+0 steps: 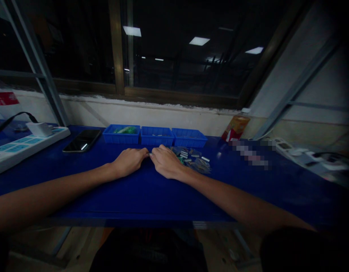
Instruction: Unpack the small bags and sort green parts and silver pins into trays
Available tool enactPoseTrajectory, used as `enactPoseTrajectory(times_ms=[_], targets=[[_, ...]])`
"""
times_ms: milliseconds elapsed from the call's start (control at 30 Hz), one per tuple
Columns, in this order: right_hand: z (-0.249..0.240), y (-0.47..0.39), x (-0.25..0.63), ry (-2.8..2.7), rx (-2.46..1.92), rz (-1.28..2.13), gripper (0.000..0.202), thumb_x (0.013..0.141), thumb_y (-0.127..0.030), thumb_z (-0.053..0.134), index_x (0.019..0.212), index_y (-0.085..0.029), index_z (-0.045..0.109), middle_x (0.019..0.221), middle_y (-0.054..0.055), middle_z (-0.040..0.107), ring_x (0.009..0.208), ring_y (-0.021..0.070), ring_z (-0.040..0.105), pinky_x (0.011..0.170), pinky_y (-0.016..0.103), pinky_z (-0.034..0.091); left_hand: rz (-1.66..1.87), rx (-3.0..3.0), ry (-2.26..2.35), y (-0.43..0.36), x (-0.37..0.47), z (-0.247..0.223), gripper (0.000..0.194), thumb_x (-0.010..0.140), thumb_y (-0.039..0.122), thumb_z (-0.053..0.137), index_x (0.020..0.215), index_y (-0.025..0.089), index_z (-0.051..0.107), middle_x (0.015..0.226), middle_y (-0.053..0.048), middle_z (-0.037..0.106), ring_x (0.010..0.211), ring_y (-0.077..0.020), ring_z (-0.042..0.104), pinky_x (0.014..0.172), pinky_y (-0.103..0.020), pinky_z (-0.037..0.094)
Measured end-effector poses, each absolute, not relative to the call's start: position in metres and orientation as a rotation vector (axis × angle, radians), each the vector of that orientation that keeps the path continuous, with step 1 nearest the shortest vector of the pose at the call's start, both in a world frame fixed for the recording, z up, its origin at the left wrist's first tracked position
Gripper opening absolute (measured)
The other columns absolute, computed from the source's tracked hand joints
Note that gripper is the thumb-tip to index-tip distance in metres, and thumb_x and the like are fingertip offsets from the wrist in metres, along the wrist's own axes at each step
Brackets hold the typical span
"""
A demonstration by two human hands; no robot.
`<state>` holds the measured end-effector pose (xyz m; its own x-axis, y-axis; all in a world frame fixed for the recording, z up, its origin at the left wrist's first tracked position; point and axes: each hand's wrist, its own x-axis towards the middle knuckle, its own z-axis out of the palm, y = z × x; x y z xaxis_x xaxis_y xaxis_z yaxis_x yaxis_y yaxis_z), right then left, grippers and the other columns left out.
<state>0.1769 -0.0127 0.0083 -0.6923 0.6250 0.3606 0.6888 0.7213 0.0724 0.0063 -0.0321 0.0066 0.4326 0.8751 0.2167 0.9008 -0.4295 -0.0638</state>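
My left hand (130,161) and my right hand (165,161) meet over the middle of the blue table (151,200), fingers closed. Between their fingertips shows a small pale piece (149,154), pinched from both sides; its shape is too small to make out. Just right of my right hand lie several small silvery metal pieces (205,159) and a clear plastic bag (201,165). Behind my hands stand three blue bins in a row: the left bin (106,136) holds green material, the middle bin (157,141) a few small pieces, and the contents of the right bin (190,142) are unclear.
A black phone (82,141) and a white power strip (29,145) with a plugged-in charger (39,129) lie at the left. Behind the table's right side stands a red and orange packet (236,128). Another power strip (296,155) with cables is at the far right.
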Motion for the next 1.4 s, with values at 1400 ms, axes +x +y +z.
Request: enactPoseTrajectory(times_ms=[1400], targets=[[0.0085,-0.0106,0.1812,-2.431,-0.982,-0.107,0.020,0.089,-0.033,0.042,0.088,-0.017,0.054,0.082,0.004,0.061,0.077,0.0157,0.048,0.068,0.028,0.034,-0.394,-2.655,-1.585,-0.0288,0.0018,0.0058,0.029,0.093,0.036,0.025,0.102,0.018,0.046,0.083,-0.008,0.065,0.076,-0.0233,0.064,0.063,-0.032,0.046]])
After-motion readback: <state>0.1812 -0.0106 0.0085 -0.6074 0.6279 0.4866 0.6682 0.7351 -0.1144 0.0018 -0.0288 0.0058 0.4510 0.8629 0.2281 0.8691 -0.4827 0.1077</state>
